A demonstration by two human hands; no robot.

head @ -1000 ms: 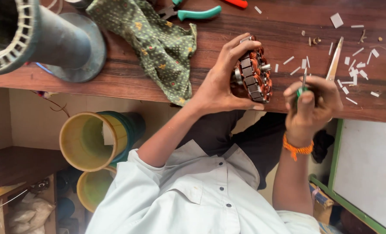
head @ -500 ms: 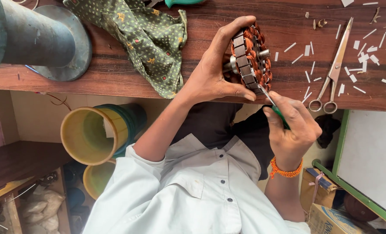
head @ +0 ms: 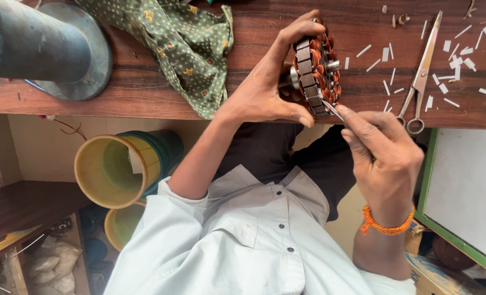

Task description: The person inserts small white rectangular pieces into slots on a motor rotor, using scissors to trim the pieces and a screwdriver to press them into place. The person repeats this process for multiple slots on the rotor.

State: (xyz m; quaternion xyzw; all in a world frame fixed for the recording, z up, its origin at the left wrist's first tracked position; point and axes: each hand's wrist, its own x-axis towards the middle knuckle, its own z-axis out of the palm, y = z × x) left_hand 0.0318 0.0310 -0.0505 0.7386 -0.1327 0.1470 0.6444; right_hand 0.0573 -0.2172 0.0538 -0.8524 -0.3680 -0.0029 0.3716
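Note:
My left hand (head: 264, 90) grips a round motor stator (head: 316, 68) with copper windings and grey metal teeth. It holds it edge-on over the front edge of the dark wooden table (head: 144, 93). My right hand (head: 382, 150), with an orange band at the wrist, pinches a thin pale tool (head: 334, 111). The tool's tip touches the stator's lower rim, just beside my left thumb.
Scissors (head: 420, 82) lie right of the stator among several small white paper strips (head: 387, 54). A green patterned cloth (head: 183, 43) and a grey metal flanged tube (head: 46, 49) sit to the left. Yellow and blue buckets (head: 120, 169) stand under the table. A white board (head: 466, 191) is at right.
My right hand has come up from below the table edge to the stator's lower rim. The stator has turned more edge-on in my left hand, and the view has closed in.

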